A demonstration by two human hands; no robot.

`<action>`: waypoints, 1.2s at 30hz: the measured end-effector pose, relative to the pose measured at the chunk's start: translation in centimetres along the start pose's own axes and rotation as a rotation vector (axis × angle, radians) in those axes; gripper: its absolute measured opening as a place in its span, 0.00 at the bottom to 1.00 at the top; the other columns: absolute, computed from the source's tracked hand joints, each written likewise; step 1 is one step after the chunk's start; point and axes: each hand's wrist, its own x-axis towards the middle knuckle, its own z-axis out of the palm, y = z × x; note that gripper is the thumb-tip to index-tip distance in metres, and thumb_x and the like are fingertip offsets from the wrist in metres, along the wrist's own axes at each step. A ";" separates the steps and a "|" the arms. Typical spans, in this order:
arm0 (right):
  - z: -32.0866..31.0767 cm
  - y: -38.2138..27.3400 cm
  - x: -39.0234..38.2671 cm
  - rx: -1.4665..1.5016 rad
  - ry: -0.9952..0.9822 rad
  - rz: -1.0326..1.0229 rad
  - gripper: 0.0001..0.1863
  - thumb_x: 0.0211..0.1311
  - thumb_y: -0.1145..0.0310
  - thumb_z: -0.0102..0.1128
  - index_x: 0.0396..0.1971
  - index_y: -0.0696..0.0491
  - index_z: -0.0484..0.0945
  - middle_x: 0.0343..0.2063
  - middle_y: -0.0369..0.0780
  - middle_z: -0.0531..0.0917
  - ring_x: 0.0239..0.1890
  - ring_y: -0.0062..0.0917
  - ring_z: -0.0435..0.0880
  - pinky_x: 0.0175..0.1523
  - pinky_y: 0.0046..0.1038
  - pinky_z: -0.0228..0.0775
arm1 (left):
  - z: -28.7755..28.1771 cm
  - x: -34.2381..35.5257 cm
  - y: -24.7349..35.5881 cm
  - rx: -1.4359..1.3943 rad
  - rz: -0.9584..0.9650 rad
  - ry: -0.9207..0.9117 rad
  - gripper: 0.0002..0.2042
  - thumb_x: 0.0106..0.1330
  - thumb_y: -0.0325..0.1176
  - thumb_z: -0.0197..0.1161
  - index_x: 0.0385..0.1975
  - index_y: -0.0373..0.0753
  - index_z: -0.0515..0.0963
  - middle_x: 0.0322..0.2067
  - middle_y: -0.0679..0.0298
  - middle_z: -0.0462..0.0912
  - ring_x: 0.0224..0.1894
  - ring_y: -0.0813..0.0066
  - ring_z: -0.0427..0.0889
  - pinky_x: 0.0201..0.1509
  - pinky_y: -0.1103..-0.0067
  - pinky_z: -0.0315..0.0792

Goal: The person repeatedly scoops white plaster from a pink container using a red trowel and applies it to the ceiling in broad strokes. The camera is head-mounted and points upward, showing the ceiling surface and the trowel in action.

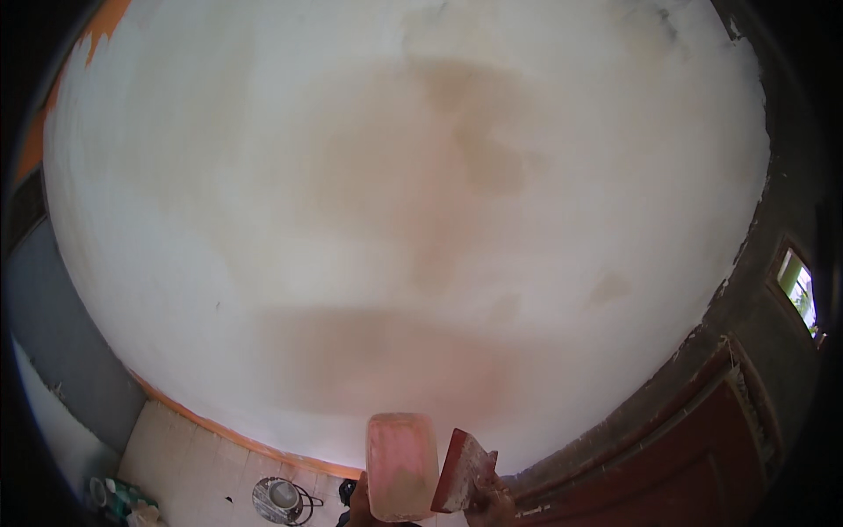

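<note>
My left hand is at the lower edge, wrapped round the side of a pinkish rectangular plastic tub with pale residue inside. Just to its right, my right hand grips a putty knife with a wide reddish blade smeared with white. The blade's lower corner is close to the tub's rim; whether they touch I cannot tell. Both hands are partly cut off below. Before me rises a large wall coated in white, with beige, damp-looking patches at its middle and lower part.
A dark red panelled door stands at the lower right, with a small window above. On the tiled floor sit a round, stained bucket and green-and-white items. Grey wall borders the left.
</note>
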 end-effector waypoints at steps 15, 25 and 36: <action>4.4 1.1 0.0 -0.457 0.063 -0.146 0.18 0.50 0.83 0.59 0.44 0.59 0.73 0.29 0.31 0.77 0.26 0.14 0.74 0.29 0.17 0.66 | 0.7 -0.9 3.0 0.117 0.031 -0.098 0.42 0.60 0.67 0.44 0.66 0.41 0.50 0.64 0.54 0.58 0.64 0.53 0.59 0.65 0.55 0.57; 9.9 -0.1 -1.6 -0.876 0.138 -0.482 0.20 0.56 0.74 0.63 0.48 0.63 0.69 0.34 0.40 0.79 0.35 0.18 0.77 0.37 0.19 0.70 | 1.4 -0.2 4.0 -0.142 0.080 -0.217 0.36 0.65 0.61 0.41 0.65 0.39 0.54 0.62 0.53 0.60 0.63 0.55 0.63 0.65 0.58 0.59; 6.1 -3.3 1.8 -1.609 0.064 -0.572 0.14 0.53 0.72 0.63 0.36 0.62 0.70 0.22 0.49 0.79 0.23 0.36 0.83 0.29 0.31 0.72 | 4.2 2.9 -1.3 -0.033 -0.083 -0.145 0.36 0.66 0.62 0.36 0.65 0.40 0.50 0.61 0.52 0.60 0.62 0.53 0.64 0.62 0.55 0.63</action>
